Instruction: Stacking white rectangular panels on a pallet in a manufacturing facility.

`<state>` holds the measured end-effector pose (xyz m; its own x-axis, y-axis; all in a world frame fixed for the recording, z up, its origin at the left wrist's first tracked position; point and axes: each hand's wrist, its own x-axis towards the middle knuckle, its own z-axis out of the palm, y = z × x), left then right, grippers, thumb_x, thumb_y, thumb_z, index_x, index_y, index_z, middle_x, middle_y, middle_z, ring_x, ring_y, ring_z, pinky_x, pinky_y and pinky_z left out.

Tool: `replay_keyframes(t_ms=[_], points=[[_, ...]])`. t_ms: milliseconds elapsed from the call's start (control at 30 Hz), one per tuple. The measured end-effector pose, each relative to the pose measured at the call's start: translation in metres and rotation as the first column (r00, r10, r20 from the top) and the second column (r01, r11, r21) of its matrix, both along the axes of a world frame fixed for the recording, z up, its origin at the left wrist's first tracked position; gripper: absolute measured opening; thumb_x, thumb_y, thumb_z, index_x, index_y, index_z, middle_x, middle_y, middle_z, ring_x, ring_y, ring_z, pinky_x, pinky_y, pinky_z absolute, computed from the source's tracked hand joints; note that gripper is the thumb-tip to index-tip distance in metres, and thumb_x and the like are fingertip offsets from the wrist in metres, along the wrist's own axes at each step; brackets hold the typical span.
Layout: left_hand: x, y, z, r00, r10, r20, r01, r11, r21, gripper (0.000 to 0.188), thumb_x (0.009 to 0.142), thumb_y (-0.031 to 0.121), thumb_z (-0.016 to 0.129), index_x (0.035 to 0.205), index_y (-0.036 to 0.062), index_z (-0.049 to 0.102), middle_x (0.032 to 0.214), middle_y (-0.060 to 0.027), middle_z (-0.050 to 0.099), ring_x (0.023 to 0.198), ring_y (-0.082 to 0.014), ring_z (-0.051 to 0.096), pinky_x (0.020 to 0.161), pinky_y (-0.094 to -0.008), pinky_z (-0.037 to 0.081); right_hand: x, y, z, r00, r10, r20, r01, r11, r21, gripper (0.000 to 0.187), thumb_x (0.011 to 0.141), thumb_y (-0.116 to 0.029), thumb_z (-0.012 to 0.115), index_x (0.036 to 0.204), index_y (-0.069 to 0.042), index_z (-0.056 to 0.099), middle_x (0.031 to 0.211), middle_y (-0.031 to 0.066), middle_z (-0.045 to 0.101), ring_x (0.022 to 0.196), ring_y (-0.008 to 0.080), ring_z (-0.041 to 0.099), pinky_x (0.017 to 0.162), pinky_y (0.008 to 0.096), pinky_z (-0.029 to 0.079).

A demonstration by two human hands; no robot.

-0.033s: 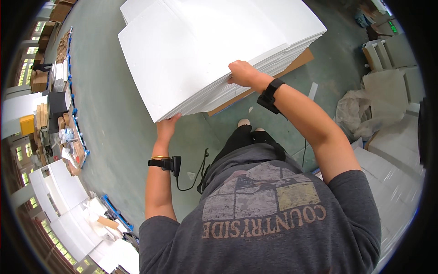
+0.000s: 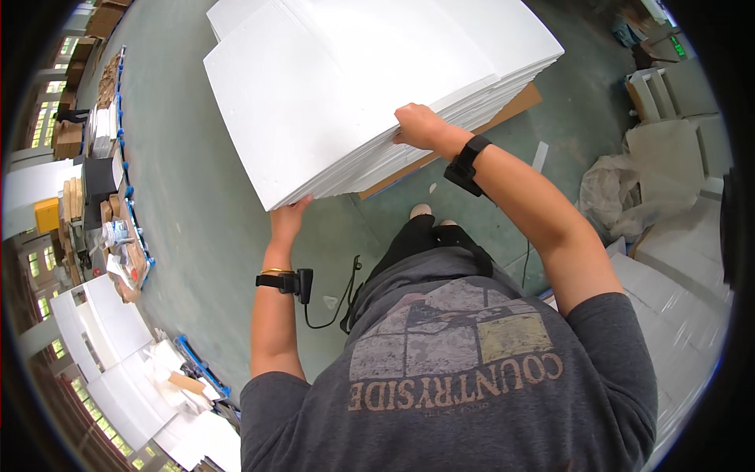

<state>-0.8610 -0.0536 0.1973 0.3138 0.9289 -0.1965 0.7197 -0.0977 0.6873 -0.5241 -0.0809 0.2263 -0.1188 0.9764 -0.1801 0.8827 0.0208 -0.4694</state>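
A tall stack of flat white cardboard sheets (image 2: 346,86) fills the upper middle of the head view, its long near edge slanting up to the right. My left hand (image 2: 289,214) grips the near left corner from below, fingers partly hidden under the sheets. Farther right along the same edge, my right hand (image 2: 421,126) is closed over the upper layers, its fingertips curled against the edge. How many sheets each hand holds cannot be made out. Black straps with small devices sit on both wrists.
Under the stack shows a brown cardboard piece (image 2: 511,108). Crumpled clear plastic (image 2: 609,193) and wrapped white stacks (image 2: 668,299) stand to my right. Along the left run blue-edged pallets (image 2: 130,204) with cartons and boards. White scraps lie on the green floor (image 2: 189,204).
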Motion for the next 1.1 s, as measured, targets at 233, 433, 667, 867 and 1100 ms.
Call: replay_keyframes(t_ms=[233,433,667,867,1100], points=[[0.003,0.002,-0.007,0.998,0.016,0.067,-0.021,0.997,0.075,0.034,0.074,0.009,0.071,0.103,-0.0049,0.058,0.097,-0.015,0.063,0.089,-0.0228,0.061,0.079,-0.0323,0.048,0.003,0.004,0.004,0.999,-0.017,-0.033,0.016,0.999,-0.05,0.022,0.069,-0.016,0.072,0.075,0.004,0.063,0.08,0.0201,0.063,0.081,0.0351,0.061,0.072,0.0394,0.05],[-0.007,-0.001,-0.017,0.998,-0.019,0.067,0.014,0.998,0.068,0.036,0.077,0.005,0.069,0.108,-0.0066,0.054,0.101,-0.015,0.061,0.092,-0.0209,0.06,0.077,-0.0302,0.051,0.0,0.003,0.005,1.0,0.017,-0.006,-0.017,0.997,-0.072,0.023,0.068,-0.017,0.072,0.079,0.002,0.064,0.079,0.0195,0.064,0.081,0.0347,0.062,0.072,0.0397,0.05],[-0.013,-0.008,-0.029,0.937,0.066,0.343,-0.046,0.997,-0.065,0.039,0.08,0.01,0.067,0.111,-0.0063,0.051,0.106,-0.0137,0.059,0.097,-0.0198,0.058,0.084,-0.0322,0.047,0.005,-0.017,-0.029,0.97,-0.127,-0.208,0.121,0.992,-0.042,0.02,0.071,-0.018,0.071,0.076,0.0,0.064,0.076,0.0171,0.064,0.078,0.0343,0.062,0.069,0.04,0.05],[-0.033,-0.062,-0.053,0.917,-0.124,-0.38,0.112,0.992,-0.053,0.032,0.083,0.015,0.062,0.112,0.0028,0.058,0.103,-0.0147,0.063,0.095,-0.0229,0.061,0.081,-0.0333,0.047,0.069,-0.095,-0.053,0.914,-0.202,-0.351,0.195,0.979,-0.057,0.019,0.073,-0.018,0.065,0.075,-0.001,0.059,0.071,0.0173,0.059,0.071,0.0352,0.056,0.063,0.0409,0.044],[0.237,-0.086,0.033,0.843,-0.532,0.082,0.479,0.811,0.336,0.038,0.086,0.02,0.057,0.12,0.0042,0.052,0.118,-0.0192,0.054,0.112,-0.0326,0.05,0.092,-0.0382,0.041,0.204,-0.252,-0.124,0.801,-0.527,-0.285,0.416,0.831,-0.368,0.021,0.072,-0.023,0.062,0.073,-0.003,0.067,0.071,0.0174,0.063,0.067,0.032,0.062,0.063,0.0398,0.048]])
